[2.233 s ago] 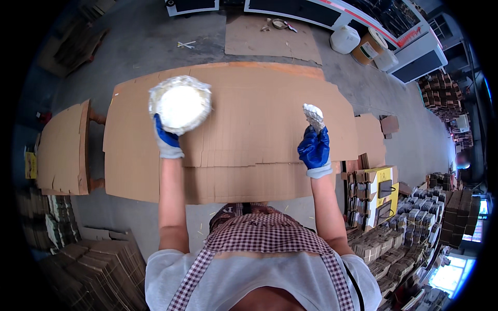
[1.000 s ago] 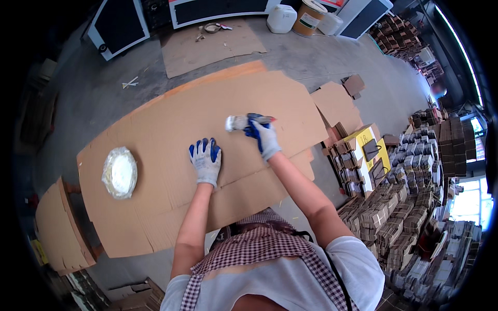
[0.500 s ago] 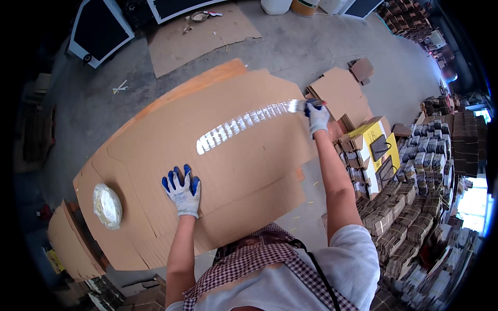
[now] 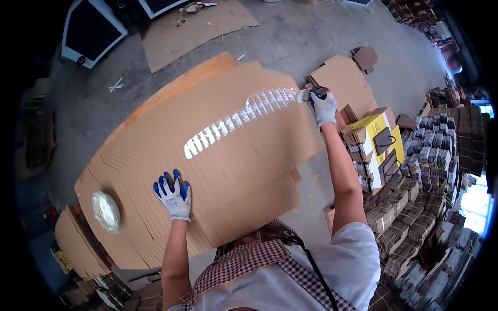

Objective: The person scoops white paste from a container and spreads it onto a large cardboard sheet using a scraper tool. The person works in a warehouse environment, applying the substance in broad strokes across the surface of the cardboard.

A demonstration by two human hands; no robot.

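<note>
Overlapping brown cardboard sheets [image 4: 233, 186] lie fanned out in front of me, their edges stepped in a row. A band of wet, shiny white glue [image 4: 228, 123] runs across these edges toward the right. My right hand [image 4: 325, 108], in a white and blue work glove, is closed around a brush [image 4: 306, 95] at the right end of the glue. The brush's pale tip is near the cardboard; whether it touches is unclear. My left hand [image 4: 174, 197], gloved alike, rests flat on the sheets with fingers spread. A round, shiny whitish container [image 4: 106, 212] sits on the cardboard at the left.
An orange-brown board edge [image 4: 171, 93] shows beneath the far side of the sheets. More cardboard [image 4: 342, 78] lies at the far right. Yellow and white cartons [image 4: 377, 140] and tied cardboard bundles [image 4: 394, 217] crowd the right. Another cardboard stack [image 4: 78, 243] is at the left.
The stepped sheet edges are more widely spread. The glue band has grown broader toward its right end. My right hand and brush have moved slightly up and right; my left hand sits slightly further left.
</note>
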